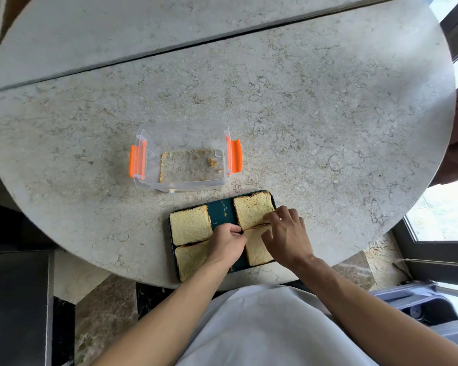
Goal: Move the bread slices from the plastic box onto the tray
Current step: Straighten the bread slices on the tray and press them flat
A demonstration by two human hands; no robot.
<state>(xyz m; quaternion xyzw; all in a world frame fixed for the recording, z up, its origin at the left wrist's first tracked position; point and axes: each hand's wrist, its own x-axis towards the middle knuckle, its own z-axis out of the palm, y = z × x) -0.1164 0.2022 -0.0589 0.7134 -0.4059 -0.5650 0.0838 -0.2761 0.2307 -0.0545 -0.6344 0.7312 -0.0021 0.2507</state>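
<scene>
- Bread: 4 slices lie on the tray (224, 208), which sits at the near edge of the table (302, 114), just in front of the person.
- Far-left slice (190, 224) lies flat, its near edge touching the near-left slice (189, 260).
- Near-left slice is partly covered by the left wrist.
- Far-right slice (251, 210) lies flat at the tray's far right corner, its crust dark along the far edge.
- Near-right slice (257, 249) sits right behind it toward the person; the 2 meet at a dark seam.
- A bare strip of the dark green tray shows between the left and right pairs, with a few crumbs on it.
- Left hand (226, 243) is curled, its fingertips pinched narrow at the left edge of the near-right slice; whether it truly grips the bread, I cannot tell.
- Right hand (286, 236) rests over the seam between the 2 right slices, fingers spread and bent, tips pressing on the bread rather than closed round it.
- Box (143, 180) stands further back and to the left on the table, apart from the tray, lid off, with an orange clip on each end.
- Box holds no slices, only crumbs (212, 162) scattered on its clear floor.
- Both forearms are bare; a pale garment shows at the bottom of the view.
</scene>
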